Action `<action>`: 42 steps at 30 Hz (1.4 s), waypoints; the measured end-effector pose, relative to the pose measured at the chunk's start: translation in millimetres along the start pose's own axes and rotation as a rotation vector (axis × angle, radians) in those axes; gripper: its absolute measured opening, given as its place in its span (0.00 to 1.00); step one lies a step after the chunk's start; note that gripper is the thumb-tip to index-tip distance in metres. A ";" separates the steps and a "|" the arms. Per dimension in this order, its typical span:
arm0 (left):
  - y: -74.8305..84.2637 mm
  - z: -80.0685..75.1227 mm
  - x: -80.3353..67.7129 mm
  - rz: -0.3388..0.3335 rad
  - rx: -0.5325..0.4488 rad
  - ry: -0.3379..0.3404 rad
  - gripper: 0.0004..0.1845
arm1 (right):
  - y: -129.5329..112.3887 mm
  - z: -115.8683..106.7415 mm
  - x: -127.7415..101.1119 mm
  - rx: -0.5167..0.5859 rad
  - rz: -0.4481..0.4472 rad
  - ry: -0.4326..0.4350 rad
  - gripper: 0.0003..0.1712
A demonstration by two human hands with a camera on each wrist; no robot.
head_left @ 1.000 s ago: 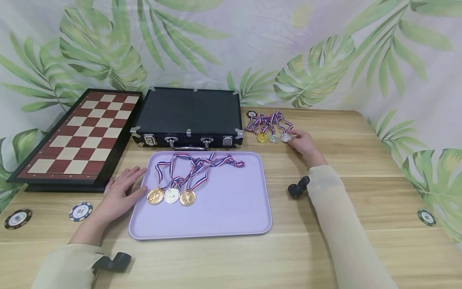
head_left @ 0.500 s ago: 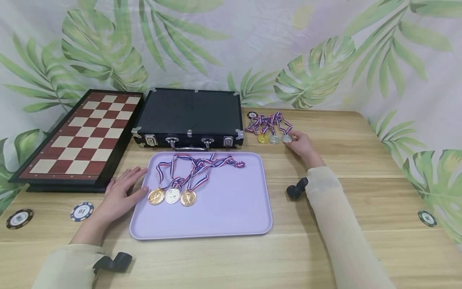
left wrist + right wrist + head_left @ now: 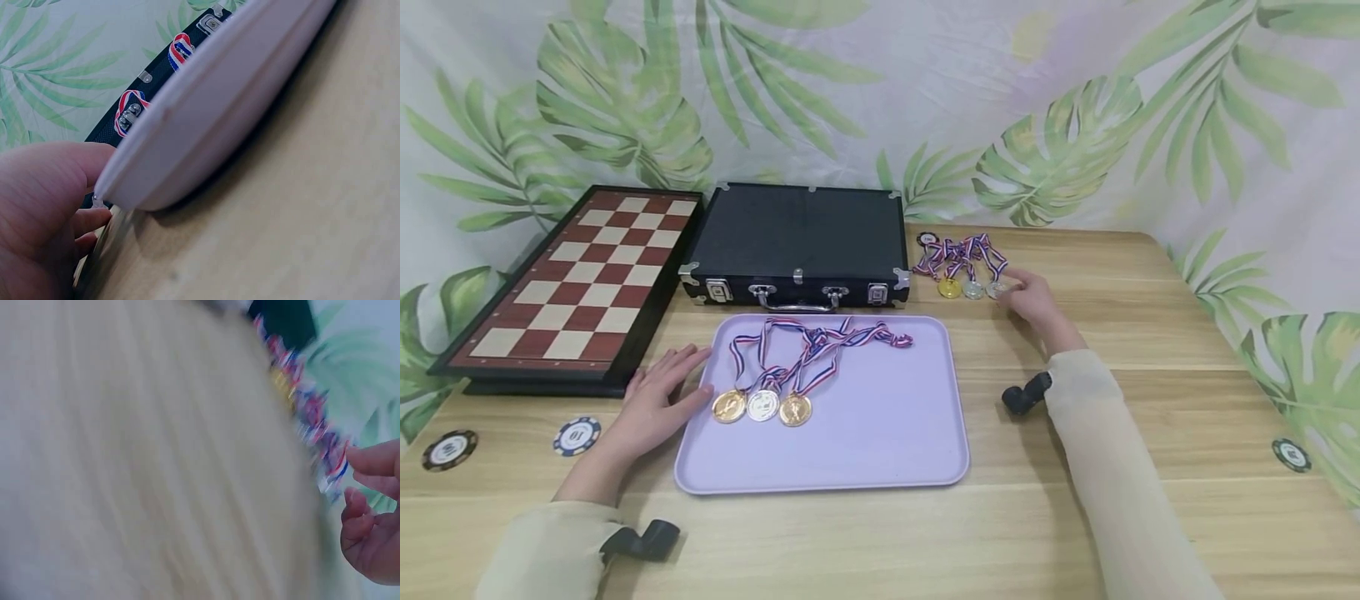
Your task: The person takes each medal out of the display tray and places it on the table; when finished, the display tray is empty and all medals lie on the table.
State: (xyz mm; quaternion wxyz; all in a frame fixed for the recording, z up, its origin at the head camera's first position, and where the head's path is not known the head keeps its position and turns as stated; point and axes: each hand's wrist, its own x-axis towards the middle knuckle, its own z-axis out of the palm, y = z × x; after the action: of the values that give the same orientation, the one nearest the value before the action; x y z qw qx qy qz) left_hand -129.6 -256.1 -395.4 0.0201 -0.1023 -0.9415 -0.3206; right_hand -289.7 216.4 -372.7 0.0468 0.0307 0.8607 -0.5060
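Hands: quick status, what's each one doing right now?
Left hand: open, flat on the table, touching the tray edge.
Right hand: at the silver medal; grip cannot be told.

The right wrist view was badly blurred; a pale surface filled most of it, and only the fingertips of the right hand showed at the edge. In the head view that hand partly hid the silver medal. Chip markings were too small to read
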 end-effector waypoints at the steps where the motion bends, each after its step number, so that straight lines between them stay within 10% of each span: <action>1: -0.1 0.0 -0.6 0.000 -0.001 0.000 0.28 | -5.8 0.9 -5.3 0.028 -0.023 -0.007 0.30; 11: -0.4 -0.6 0.3 -0.009 -0.005 -0.001 0.28 | -77.9 70.6 -92.4 0.195 -0.337 -0.283 0.24; 19: 1.0 -0.5 2.3 -0.002 -0.011 0.002 0.28 | -88.3 147.6 -148.7 0.078 -0.284 -0.429 0.18; 31: 3.0 -1.0 1.3 -0.010 -0.006 -0.005 0.28 | -82.4 195.1 -149.9 -0.385 -0.418 -0.262 0.21; 42: 3.2 -0.2 0.3 -0.012 0.000 0.001 0.28 | -79.6 211.3 -153.2 -0.583 -0.465 -0.154 0.26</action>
State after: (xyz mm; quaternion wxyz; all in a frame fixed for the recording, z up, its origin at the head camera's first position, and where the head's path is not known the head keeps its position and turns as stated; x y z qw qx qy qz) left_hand -129.2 -253.7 -393.3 0.0186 -0.0968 -0.9420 -0.3208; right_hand -134.9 -7.8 -388.6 0.0018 -0.2181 0.9465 -0.2378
